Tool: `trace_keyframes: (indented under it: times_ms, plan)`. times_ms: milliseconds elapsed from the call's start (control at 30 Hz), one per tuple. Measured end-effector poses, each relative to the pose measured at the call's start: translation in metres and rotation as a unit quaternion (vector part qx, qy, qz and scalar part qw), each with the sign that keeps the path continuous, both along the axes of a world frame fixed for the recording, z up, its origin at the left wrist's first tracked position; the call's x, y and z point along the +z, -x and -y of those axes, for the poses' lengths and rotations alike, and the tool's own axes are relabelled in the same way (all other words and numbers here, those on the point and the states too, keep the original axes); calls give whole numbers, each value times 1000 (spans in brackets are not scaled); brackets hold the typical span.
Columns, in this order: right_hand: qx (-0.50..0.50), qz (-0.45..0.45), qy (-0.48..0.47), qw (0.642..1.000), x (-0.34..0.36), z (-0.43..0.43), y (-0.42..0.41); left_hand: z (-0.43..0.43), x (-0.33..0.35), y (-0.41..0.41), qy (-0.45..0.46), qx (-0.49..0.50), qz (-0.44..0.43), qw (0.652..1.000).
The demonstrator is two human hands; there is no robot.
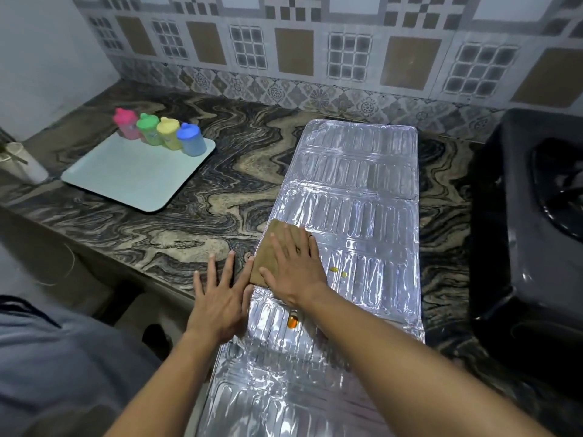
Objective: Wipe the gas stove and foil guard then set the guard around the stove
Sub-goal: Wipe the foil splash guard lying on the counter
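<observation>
**Foil guard flat on the counter, cloth pressed to its left edge**

At the counter's [176,234] far-left edge stands a pale cup [26,165], partly cut off. Next along, near the back-left corner, a light blue tray [126,181] carries four small bottles in a row at its rear edge: pink [124,123], green [147,127], yellow [168,133] and blue [191,138], touching or nearly so.

The left hand [220,302] lies flat with fingers spread, palm down at the counter's front edge, its thumb side resting against the left rim of the foil guard [356,190] — it grips nothing.

The guard lies unfolded and flat, running from the back of the counter to the front edge and out over it toward the person. It is shiny silver foil, creased into panels, each embossed with rows of rounded oblong ridges. Small yellowish spots [337,271] sit on a middle panel, and an orange blot [292,321] lies nearer the front, just below the right wrist.

The right hand [293,266] is open too, fingers splayed, pressing a brown folded cloth [271,247] flat onto the guard's left edge.

At the counter's right end sits the black gas stove [530,241] — glossy, apart from the guard, its burner partly in view.
</observation>
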State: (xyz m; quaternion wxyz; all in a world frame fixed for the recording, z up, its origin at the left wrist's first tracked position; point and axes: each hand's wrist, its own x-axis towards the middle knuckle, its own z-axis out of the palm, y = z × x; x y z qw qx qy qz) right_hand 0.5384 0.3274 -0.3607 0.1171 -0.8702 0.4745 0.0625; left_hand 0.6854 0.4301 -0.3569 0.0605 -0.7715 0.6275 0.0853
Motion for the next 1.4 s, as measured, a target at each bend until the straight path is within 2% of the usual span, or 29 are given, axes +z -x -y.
trace_keyframes:
  times_ms: [267, 467, 700, 933, 1133, 1400]
  plan:
    - [47, -31, 11, 998, 0, 5, 15, 5, 10, 8, -28, -1, 72, 997]
    - [56, -48, 12, 997, 2, 6, 22, 14, 12, 17, -57, -56, 38, 996]
    - [62, -61, -11, 996, 5, 7, 50, 18, 15, 23, -95, -62, 103, 988]
    - [53, -74, -51, 995, 15, 4, 90, 26, 27, 41, -113, -49, 118, 985]
    - [-31, 82, -13, 996, 24, 0, 57, 42, 10, 41, -72, -58, 25, 995]
    - [-81, 105, 26, 991, -11, -6, 47, 44, 3, 40, -84, -28, 7, 996]
